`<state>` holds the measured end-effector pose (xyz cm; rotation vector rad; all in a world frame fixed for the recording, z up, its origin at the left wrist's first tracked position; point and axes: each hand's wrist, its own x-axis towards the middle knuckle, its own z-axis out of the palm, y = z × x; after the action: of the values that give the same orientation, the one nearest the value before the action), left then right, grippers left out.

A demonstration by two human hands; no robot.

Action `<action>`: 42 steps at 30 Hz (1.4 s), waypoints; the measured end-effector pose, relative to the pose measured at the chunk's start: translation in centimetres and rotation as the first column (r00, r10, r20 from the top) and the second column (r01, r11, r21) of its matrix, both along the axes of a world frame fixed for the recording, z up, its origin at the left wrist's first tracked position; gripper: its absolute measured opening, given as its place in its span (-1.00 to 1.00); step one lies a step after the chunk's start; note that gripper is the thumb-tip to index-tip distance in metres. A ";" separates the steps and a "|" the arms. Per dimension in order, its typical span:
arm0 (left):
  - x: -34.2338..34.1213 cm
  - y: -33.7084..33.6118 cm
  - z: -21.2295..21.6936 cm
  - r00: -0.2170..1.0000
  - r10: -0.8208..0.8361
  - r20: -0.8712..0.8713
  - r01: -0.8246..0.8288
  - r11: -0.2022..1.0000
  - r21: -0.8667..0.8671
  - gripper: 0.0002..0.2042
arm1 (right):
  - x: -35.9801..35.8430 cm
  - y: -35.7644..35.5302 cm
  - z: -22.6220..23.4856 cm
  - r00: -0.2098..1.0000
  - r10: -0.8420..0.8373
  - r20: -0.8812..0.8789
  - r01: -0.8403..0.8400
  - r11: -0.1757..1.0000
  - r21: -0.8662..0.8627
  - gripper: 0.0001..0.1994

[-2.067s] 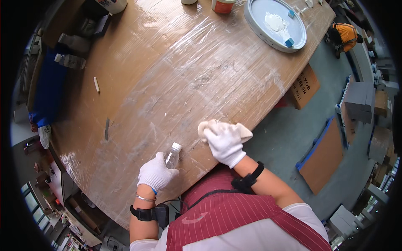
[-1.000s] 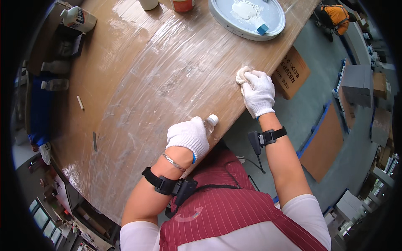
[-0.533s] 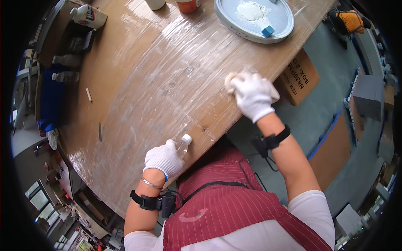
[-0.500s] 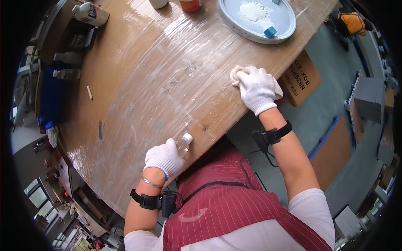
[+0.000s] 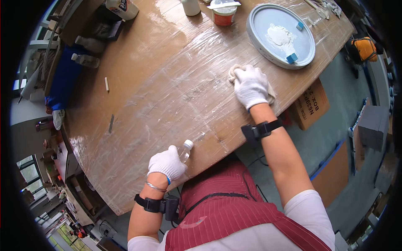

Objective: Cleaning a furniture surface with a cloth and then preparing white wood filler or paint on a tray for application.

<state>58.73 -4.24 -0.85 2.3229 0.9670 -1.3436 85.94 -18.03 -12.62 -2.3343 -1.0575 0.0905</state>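
Observation:
My left hand [image 5: 166,163], in a white knitted glove, is closed round a small clear plastic bottle [image 5: 184,154] with a white cap. The bottle leans over the near edge of the table, and the glove hides its lower part. Farther right, my gloved right hand [image 5: 252,88] presses a bunched cream cloth [image 5: 235,72] against the tabletop [image 5: 167,96]. Folds of the cloth show past the fingers and beside the wrist. Beyond that hand lies a round pale-grey lid [image 5: 260,45] carrying white powder [image 5: 280,36] and two blue blocks [image 5: 292,58].
Clear film covers the wooden table. Along its far side stand a red-and-white tub [image 5: 224,17] and a white bottle [image 5: 191,6]. A white stick [image 5: 106,84] and a dark strip [image 5: 111,124] lie to the left. A cardboard box [image 5: 312,104] sits below the right edge.
The view has shifted, bringing more of the far tabletop into sight. My right hand and the cloth have slid left across the table. My left hand still grips the bottle.

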 end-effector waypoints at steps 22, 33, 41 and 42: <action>10.7 6.5 -1.3 0.915 -0.123 0.384 0.173 0.980 -0.097 -0.56 | 1.0 2.3 1.7 0.924 -0.334 0.186 0.381 0.847 -0.372 -0.80; 1.4 9.1 -0.6 0.990 -0.077 0.121 0.091 0.990 -0.111 -0.62 | -8.9 4.8 2.9 0.989 0.134 0.062 -0.111 0.951 -0.288 -0.95; 2.0 6.8 -1.5 0.981 -0.075 0.177 0.095 0.989 -0.112 -0.66 | -17.7 3.1 3.8 0.962 0.175 -0.212 -0.224 0.946 -0.234 -0.87; 2.7 6.4 -1.6 0.976 -0.110 0.188 0.130 0.987 -0.098 -0.66 | -17.2 2.2 3.7 0.974 0.172 -0.148 -0.200 0.959 -0.202 -0.89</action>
<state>61.38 2.15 -2.48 2.4026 0.6898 -1.1699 68.75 -15.78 -8.94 -2.3739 -1.2538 0.4431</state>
